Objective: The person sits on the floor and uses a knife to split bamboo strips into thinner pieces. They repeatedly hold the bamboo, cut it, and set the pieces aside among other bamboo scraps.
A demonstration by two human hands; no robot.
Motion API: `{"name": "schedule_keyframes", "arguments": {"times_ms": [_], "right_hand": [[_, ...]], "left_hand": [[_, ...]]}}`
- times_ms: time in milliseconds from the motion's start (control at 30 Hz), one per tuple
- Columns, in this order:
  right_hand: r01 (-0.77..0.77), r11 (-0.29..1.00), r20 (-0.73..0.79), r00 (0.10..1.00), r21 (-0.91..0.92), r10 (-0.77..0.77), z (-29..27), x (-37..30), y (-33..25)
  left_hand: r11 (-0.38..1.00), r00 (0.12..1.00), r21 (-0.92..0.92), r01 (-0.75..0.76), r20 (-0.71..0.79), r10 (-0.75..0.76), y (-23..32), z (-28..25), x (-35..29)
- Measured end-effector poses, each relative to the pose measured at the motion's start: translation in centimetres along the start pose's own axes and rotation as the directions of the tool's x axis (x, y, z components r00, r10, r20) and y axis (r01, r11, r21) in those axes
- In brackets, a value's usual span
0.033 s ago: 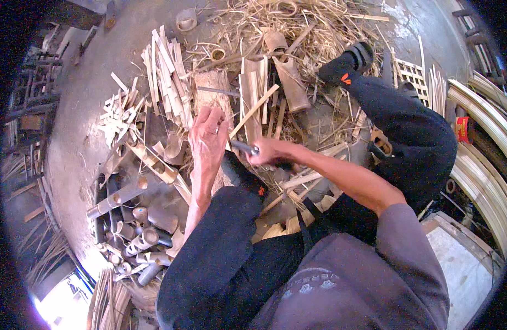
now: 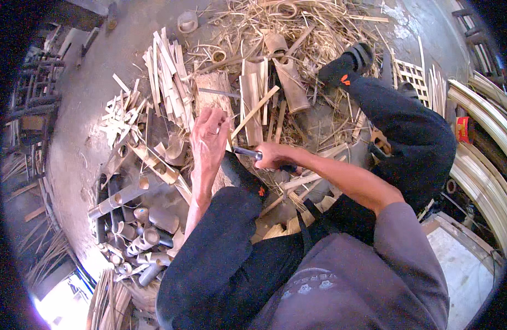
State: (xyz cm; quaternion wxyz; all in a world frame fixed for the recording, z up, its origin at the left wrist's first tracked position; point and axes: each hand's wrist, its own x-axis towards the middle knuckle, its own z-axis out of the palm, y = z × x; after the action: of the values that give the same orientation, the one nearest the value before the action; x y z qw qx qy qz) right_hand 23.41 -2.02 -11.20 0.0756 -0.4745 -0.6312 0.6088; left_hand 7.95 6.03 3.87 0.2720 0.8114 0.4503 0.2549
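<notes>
Clamped on a knife (image 2: 245, 152) with the right hand (image 2: 272, 155), beside the right edge of the wooden block (image 2: 214, 81); curled over it with the left hand (image 2: 209, 133), cannot tell around what. Already split: pale strips (image 2: 168, 74) by its left edge; unsplit: round tubes (image 2: 124, 198).

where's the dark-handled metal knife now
In the head view, the dark-handled metal knife is near the centre, in the right hand's grip, just right of the left hand's grip.

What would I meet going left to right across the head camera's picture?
Pale scraps, left hand, tool's blade, right hand, dark sandal, pale lattice, red container.
</notes>
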Motion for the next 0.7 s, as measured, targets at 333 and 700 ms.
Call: {"name": "schedule_keyframes", "arguments": {"times_ms": [333, 700], "right_hand": [[-0.031, 0.996, -0.161, 0.987, -0.085, 0.017, 1.4, 1.4, -1.0], [0.118, 0.856, -0.37, 0.866, -0.503, -0.337, 2.7, -0.7, -2.1]], "left_hand": [[0.976, 0.94, 0.018, 0.218, -0.274, -0.205, -2.5, 1.9, -0.6], [0.975, 0.922, -0.02, 0.223, -0.321, -0.218, -2.5, 0.2, -3.3]]}}
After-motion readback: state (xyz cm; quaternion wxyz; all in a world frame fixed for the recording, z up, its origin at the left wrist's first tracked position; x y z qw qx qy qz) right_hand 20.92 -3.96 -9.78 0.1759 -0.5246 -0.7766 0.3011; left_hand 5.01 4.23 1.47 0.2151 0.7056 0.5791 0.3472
